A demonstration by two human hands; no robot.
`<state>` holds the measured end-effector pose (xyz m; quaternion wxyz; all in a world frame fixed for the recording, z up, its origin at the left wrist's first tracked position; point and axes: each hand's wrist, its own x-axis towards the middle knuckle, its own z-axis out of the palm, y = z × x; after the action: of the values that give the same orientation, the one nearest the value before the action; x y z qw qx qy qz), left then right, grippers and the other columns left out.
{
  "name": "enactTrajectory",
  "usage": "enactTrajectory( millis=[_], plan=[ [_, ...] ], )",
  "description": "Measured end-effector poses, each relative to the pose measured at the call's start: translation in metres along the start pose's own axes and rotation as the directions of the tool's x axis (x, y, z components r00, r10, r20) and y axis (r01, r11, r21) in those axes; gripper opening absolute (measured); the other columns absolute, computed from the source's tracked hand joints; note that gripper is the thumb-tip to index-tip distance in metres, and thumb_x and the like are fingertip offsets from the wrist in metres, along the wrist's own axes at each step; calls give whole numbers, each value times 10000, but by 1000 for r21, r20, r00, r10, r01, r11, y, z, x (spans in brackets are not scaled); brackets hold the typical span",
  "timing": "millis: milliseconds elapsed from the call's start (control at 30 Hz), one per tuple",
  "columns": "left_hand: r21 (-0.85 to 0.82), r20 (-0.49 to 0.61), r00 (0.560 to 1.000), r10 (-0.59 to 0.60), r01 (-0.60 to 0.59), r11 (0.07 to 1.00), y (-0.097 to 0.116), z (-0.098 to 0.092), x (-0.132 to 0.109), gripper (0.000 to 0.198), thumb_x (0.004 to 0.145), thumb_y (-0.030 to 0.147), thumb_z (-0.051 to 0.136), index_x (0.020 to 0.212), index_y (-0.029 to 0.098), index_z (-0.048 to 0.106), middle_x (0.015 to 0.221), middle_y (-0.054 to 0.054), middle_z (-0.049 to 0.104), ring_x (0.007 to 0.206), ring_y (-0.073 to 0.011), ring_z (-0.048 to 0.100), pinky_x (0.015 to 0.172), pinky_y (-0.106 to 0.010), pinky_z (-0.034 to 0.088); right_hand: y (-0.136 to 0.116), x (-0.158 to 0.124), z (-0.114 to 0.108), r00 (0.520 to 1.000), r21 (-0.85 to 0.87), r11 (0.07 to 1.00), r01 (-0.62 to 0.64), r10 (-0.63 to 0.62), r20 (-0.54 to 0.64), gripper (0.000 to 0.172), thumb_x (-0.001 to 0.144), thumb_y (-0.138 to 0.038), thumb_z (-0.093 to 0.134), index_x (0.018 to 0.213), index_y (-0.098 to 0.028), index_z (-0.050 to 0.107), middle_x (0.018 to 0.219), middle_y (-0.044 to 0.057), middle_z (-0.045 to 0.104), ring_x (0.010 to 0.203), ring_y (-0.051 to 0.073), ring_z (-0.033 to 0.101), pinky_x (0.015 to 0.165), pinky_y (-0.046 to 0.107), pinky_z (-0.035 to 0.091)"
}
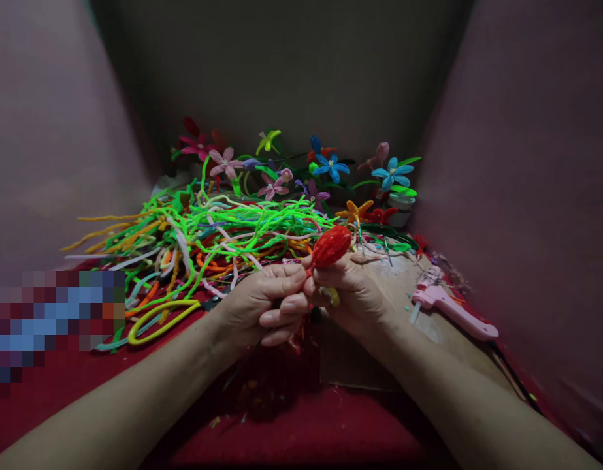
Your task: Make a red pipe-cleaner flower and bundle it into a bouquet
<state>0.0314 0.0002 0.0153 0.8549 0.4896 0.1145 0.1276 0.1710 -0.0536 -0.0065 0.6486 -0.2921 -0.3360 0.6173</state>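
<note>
remotely, i saw the left hand (272, 303) and right hand (357, 294), fingers gripping a red, fuzzy, oval bud (332, 245) by its near end.

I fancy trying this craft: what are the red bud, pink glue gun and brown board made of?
Red bud: probably fuzzy chenille, given its soft, ridged surface.
Pink glue gun: apparently hard plastic, smooth and moulded-looking.
Brown board: perhaps cardboard, flat and dull.

A pink glue gun (453, 311) lies on cardboard (353, 365), yellow-handled scissors (192, 305) on red cloth (306, 434).
</note>
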Motion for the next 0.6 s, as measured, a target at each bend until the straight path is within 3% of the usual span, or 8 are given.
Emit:
enactTrajectory(
  millis=[67,100,167,233,300,367,500,600],
  plan=[
    [256,-118,990,73,-41,966,2,4,-1,229,862,313,489,717,149,559,477,61,444,291,-21,257,306,-143,291,0,1,1,998,-10,999,41,-42,-53,147,550,-200,749,680,-169,686,516,-42,572,435,48,408,420,186,259],
    [424,-188,969,158,-65,903,2,6,-1,244,858,333,495,715,148,565,498,43,480,325,-37,342,348,-155,327,0,1,1,995,-18,998,59,-61,-84,131,550,-192,749,661,-169,682,529,-44,571,434,45,393,414,188,247],
    [729,-262,885,384,-80,680,0,10,-2,204,822,347,552,772,154,597,577,16,553,436,-73,472,449,-178,383,1,2,1,985,-23,996,85,-88,-147,109,550,-177,747,631,-172,674,540,-48,564,440,45,380,414,193,247],
    [892,-230,793,565,-61,448,-3,11,-2,167,779,319,607,857,172,625,618,17,574,506,-90,497,512,-188,391,2,3,1,977,-33,994,102,-106,-183,101,553,-173,747,625,-178,676,526,-56,545,446,46,380,440,201,283],
    [947,-176,743,645,-51,317,-5,12,-3,113,769,269,608,831,181,639,603,24,560,517,-87,473,515,-183,365,3,2,3,974,-73,991,114,-126,-188,91,568,-185,750,629,-178,682,522,-61,532,457,45,385,489,213,332],
    [945,-184,740,647,-48,323,-4,12,-3,108,790,245,566,736,176,629,546,34,507,491,-81,434,489,-181,337,2,0,5,973,-126,983,136,-156,-170,96,585,-203,755,650,-179,689,576,-52,565,505,52,430,552,220,373],
    [841,-320,776,544,-33,540,4,16,-4,138,791,254,550,700,166,605,494,45,450,431,-72,370,418,-181,295,-5,-4,12,975,-211,960,183,-205,-84,207,568,-222,779,758,-200,698,768,-15,637,747,122,555,704,261,429],
    [769,-372,781,502,-44,638,7,17,-5,120,773,251,568,706,162,612,481,47,430,422,-66,348,384,-171,256,-9,-6,15,975,-262,949,178,-206,-82,233,552,-232,791,758,-207,687,757,-21,620,756,134,553,706,276,432]
  ],
)
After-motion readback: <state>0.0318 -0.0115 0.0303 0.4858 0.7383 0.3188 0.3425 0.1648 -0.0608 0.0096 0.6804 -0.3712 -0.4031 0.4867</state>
